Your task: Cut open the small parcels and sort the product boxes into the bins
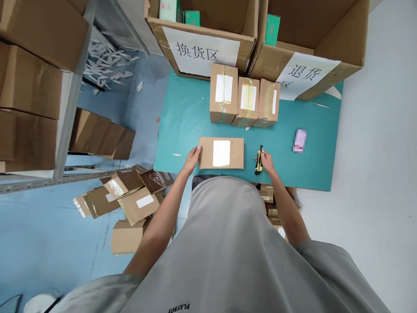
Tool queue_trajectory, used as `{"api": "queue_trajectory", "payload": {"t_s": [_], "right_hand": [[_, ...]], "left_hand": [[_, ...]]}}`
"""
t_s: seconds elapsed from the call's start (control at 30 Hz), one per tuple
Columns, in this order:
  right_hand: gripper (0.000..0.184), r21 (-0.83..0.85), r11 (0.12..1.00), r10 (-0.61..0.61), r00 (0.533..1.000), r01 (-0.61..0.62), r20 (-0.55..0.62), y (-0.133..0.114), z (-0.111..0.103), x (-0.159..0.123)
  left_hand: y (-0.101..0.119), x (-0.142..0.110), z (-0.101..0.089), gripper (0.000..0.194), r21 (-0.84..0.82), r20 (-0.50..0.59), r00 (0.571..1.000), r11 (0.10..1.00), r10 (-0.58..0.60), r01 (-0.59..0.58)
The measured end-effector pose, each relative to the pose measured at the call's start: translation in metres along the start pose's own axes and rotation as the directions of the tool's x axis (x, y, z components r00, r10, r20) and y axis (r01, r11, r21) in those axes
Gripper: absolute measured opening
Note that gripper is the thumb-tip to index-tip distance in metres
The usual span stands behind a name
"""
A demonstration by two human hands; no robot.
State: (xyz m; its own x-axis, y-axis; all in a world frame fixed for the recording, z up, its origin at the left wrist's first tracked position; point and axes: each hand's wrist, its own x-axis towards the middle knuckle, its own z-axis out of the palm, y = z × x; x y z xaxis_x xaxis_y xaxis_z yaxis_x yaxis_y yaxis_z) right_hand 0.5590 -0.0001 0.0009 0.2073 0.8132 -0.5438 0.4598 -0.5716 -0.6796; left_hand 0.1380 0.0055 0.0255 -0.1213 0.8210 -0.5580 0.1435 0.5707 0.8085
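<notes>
Cardboard box [232, 153] lies flat on our green table [182, 113], near the front edge, its white label [221, 153] facing up. Our hands are well apart. The left hand [193, 158] touches the box at its left end; whether the fingers clamp it or merely rest there, we cannot tell. The right hand [267, 161] is closed around a yellow-and-black cutter [259, 161] — held upright in our view, near the right end of the box but not touching it. We cannot make out whether its blade is out.

Beyond the box we have three taped parcels [247, 115] side by side, each with a white label. Behind these, at the back of the table, stand two large open cartons, the left carton [246, 51] and the right carton [267, 63], each with a paper sign in handwritten Chinese characters on its front and green packs [272, 29] inside. To the right of our cutter lies a small pink item [299, 141], blurred out.

On the blue floor [58, 243] to our left we see a loose pile of brown boxes [140, 202] — some opened — beside shelving [67, 126] stacked with more cartons.
</notes>
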Motion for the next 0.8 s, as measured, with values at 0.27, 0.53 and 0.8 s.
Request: {"api": "queue_trajectory", "payload": {"t_s": [0.27, 0.53, 0.8], "right_hand": [[0.055, 0.177, 0.984, -0.034, 0.996, 0.018, 0.085, -0.028, 0.064, -0.022], [0.057, 0.294, 0.954, -0.074, 0.997, 0.061, 0.035, -0.06, 0.019, -0.043], [0.058, 0.125, 0.989, -0.072, 0.997, 0.077, -0.041, -0.084, -0.027, -0.047]], "left_hand": [[-0.007, -0.017, -0.002, 0.067, -0.045, -0.007, 0.993, 0.992, -0.114, 0.114], [0.019, -0.035, -0.004, 0.084, 0.019, -0.038, 0.985, 0.986, 0.167, -0.167], [0.02, -0.05, 0.027, 0.069, 0.169, 0.093, 0.945, 0.93, 0.315, -0.326]]}}
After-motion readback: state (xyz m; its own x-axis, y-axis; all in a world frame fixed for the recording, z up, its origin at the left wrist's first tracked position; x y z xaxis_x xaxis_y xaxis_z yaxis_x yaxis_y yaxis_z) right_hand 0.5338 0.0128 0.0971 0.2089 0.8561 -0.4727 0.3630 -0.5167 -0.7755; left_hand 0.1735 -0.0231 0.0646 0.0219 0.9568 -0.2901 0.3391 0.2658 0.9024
